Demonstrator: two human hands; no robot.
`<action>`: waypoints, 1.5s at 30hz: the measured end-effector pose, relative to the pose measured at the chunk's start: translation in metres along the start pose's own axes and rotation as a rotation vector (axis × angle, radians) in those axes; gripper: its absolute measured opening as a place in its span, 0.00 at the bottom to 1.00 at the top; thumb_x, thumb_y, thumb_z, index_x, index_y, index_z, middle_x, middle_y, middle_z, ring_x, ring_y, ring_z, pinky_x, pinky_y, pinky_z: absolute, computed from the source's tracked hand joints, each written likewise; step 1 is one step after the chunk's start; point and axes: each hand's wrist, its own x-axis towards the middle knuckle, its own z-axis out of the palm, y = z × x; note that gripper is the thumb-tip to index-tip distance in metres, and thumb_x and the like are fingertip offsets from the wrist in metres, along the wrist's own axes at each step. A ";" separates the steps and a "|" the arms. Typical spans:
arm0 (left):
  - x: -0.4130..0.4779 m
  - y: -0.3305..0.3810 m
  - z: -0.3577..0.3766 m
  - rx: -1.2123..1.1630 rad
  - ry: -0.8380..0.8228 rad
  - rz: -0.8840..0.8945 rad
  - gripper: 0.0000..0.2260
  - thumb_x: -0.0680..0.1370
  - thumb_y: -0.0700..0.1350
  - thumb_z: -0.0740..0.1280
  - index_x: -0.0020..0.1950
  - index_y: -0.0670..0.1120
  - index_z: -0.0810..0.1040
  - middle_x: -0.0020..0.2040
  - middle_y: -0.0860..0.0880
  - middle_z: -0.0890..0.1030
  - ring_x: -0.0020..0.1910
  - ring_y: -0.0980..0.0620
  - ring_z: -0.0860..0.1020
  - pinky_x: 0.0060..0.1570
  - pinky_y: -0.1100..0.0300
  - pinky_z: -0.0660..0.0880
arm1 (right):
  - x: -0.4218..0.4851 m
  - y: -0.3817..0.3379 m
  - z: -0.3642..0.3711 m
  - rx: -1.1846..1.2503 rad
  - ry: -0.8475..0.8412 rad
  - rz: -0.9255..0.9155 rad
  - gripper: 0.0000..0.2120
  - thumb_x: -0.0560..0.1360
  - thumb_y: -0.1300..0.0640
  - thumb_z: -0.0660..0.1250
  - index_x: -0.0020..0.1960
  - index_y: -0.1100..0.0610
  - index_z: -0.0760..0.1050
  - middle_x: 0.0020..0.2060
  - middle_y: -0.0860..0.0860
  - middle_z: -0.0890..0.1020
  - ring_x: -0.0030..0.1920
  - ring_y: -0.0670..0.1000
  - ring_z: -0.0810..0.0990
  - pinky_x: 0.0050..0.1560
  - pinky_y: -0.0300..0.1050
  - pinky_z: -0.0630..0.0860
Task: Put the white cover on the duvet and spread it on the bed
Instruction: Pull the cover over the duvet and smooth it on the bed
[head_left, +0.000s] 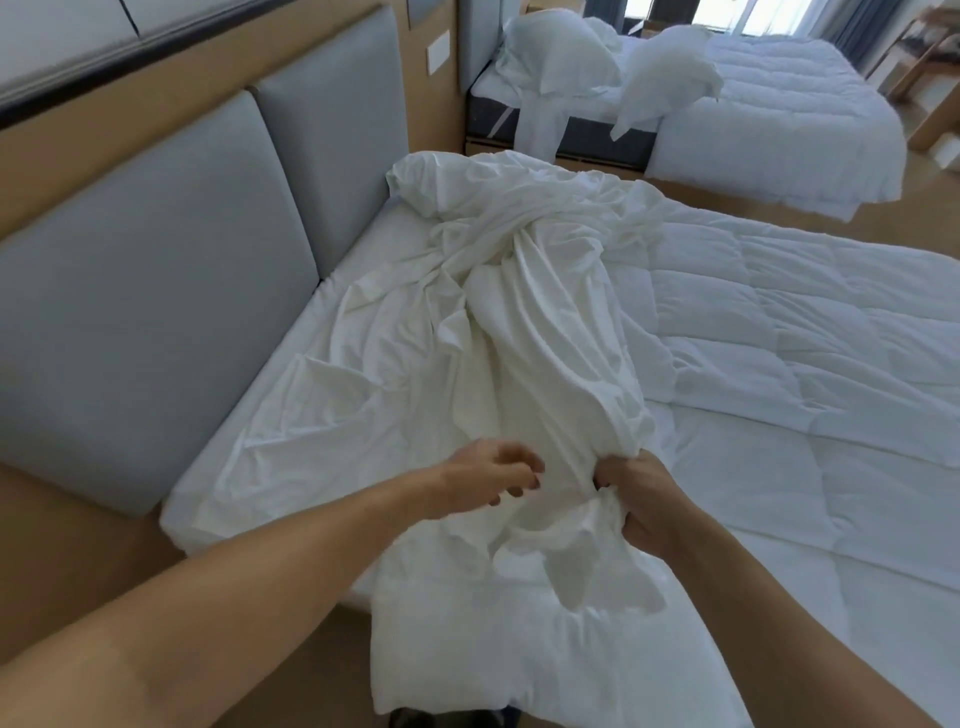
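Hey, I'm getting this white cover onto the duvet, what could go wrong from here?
The white cover lies twisted and bunched, so the duvet may go in crooked. Only your right hand clearly grips it; a pull could slip free. The duvet's near corner overhangs the bed edge and may slide off.

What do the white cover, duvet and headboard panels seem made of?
The white cover looks like thin matte woven fabric, probably cotton: fine sharp creases. The duvet: padded quilted textile, puffy stitched squares. The headboard panels: grey upholstery, fabric or faux leather, smooth.
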 end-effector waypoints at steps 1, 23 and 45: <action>0.005 -0.002 -0.005 -0.063 0.101 -0.089 0.17 0.78 0.53 0.65 0.64 0.48 0.76 0.58 0.48 0.80 0.53 0.52 0.78 0.51 0.54 0.75 | -0.002 0.001 0.002 0.000 0.004 -0.003 0.19 0.70 0.76 0.56 0.57 0.67 0.74 0.52 0.64 0.80 0.51 0.67 0.81 0.51 0.62 0.81; 0.073 -0.012 0.063 -0.346 0.368 -0.233 0.16 0.81 0.53 0.64 0.44 0.41 0.77 0.36 0.46 0.80 0.33 0.49 0.78 0.41 0.55 0.74 | 0.004 0.014 -0.048 -0.032 -0.229 0.054 0.25 0.64 0.69 0.65 0.61 0.67 0.75 0.52 0.65 0.83 0.51 0.67 0.82 0.49 0.59 0.81; 0.088 0.085 0.124 0.392 0.165 0.044 0.16 0.82 0.42 0.59 0.34 0.47 0.74 0.31 0.52 0.76 0.34 0.50 0.74 0.40 0.55 0.70 | 0.004 -0.010 -0.139 0.053 -0.370 -0.096 0.18 0.68 0.66 0.69 0.58 0.63 0.80 0.50 0.62 0.84 0.52 0.63 0.83 0.50 0.55 0.81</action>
